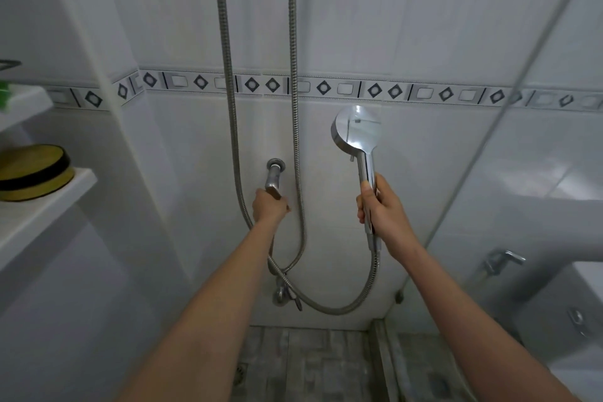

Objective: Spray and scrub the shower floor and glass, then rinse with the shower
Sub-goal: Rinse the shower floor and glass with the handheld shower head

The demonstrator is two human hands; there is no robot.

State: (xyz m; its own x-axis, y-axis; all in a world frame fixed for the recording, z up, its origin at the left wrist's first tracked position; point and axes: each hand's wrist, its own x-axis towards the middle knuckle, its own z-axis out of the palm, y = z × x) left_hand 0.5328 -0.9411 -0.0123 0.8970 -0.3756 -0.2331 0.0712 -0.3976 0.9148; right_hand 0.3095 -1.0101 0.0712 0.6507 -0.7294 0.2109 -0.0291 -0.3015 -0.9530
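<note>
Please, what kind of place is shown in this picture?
Probably a home shower stall: tiled wall, a shower head on a hose in the right hand, a tap gripped by the left hand.

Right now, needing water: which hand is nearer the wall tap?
Left. The left hand grips the wall tap; the right hand, to its right, holds the shower head.

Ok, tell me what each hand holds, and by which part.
The right hand grips the handheld shower head by the lower half of its handle. The left hand grips the wall tap lever at its outer end.
</note>
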